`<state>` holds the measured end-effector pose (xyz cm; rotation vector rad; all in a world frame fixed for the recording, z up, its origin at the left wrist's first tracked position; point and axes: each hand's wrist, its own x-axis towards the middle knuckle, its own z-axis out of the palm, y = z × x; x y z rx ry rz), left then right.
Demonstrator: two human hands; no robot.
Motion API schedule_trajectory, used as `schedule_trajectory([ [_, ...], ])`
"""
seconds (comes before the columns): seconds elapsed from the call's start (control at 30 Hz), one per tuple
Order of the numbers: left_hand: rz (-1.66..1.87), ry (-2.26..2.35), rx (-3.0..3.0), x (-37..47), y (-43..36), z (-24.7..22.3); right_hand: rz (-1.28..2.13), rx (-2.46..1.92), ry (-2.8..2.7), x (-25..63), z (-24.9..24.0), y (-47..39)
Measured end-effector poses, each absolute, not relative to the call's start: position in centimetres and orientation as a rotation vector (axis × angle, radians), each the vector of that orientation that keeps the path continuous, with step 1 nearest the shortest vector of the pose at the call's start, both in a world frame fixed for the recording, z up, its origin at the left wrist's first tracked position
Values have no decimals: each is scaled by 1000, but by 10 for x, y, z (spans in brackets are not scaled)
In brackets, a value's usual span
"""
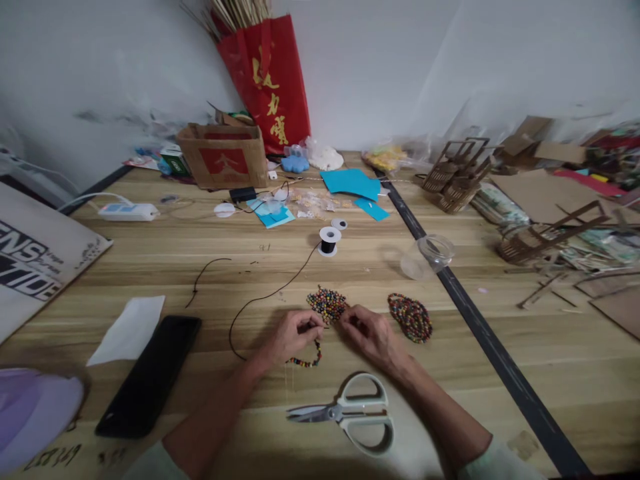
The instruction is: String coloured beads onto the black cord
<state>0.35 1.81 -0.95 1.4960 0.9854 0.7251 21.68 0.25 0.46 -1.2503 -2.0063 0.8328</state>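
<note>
My left hand (pixel 295 333) is closed in a pinch on a dark cord. A short strand of strung multicoloured beads (pixel 306 364) hangs in a curve below its fingers. From a black-wound spool (pixel 329 241), cord (pixel 255 298) runs down across the table to behind the left wrist. My right hand (pixel 367 333) is closed at the right edge of a pile of loose beads (pixel 325 301), thumb and fingertips together. Whatever those fingertips hold is too small to make out. Right of that hand lies a coiled string of beads (pixel 411 318). Scissors (pixel 350 413) with pale handles lie slightly spread below both hands.
A black phone (pixel 150 377) and white paper (pixel 129 330) lie at left, near a loose cord piece (pixel 203 277). A clear jar (pixel 427 257) lies at right beside a dark strip (pixel 480 320). Behind stand a paper bag (pixel 227 160), red bag (pixel 273 87) and small woven baskets (pixel 457 180).
</note>
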Motion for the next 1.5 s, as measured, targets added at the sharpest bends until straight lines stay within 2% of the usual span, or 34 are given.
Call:
schedule_trajectory([
  [0.13,715,982,1548,3,18,-9,1122,-1232,-1837,208,-3,-3],
  [0.3,708,989,1622,3,18,-10,1264,-1178,-1686,202,-8,-3],
  [0.87,666,1059,1697,4,16,-6,1367,-1125,-1613,200,-11,-2],
  [1.5,645,1073,1710,5,16,-5,1318,-1122,-1707,200,-10,-1],
])
